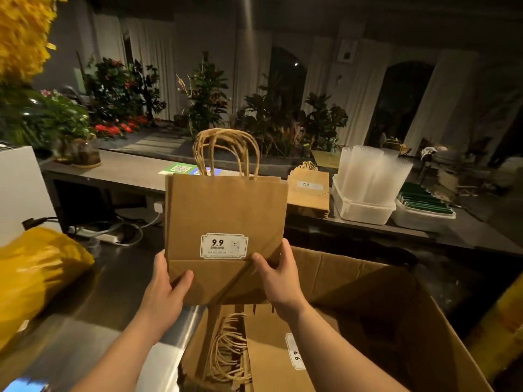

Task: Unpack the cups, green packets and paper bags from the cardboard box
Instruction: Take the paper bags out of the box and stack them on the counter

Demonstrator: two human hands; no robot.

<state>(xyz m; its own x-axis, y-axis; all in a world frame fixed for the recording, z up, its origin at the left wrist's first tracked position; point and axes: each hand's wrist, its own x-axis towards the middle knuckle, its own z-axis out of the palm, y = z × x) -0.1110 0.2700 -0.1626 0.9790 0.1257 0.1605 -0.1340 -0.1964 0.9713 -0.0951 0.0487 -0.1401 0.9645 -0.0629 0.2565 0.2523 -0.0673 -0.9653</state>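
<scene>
1. Steel counter [99, 306] near, dim room behind: a bundle of bags [223, 216] is held upright over the far left corner of the box [382, 306], handles up and label facing the wearer.
2. Left hand [167, 287] clamps the bundle's lower left corner, thumb on the front and fingers behind. Right hand [276, 281] clamps the lower right edge the same way.
3. Both grips sit low, so the top may fan open. Squeezing evenly and keeping the bundle vertical should hold the flat bags together while they travel far and right to the stack [308, 193] on the ledge [127, 171].
4. Setting them down on the bottom fold, against that stack, looks the tidiest finish.
5. More bags [268, 349] lie flat inside the box, handles to the left, so the job is not done.
6. Cups [368, 171] stand in a tub [362, 213] just right of the stack, with packets [421, 200] further right. They hem in that side, so approach from the left.
7. Yellow sack [34, 273] and cables [113, 233] sit left, plants [209, 94] far back, all off the likely path.
</scene>
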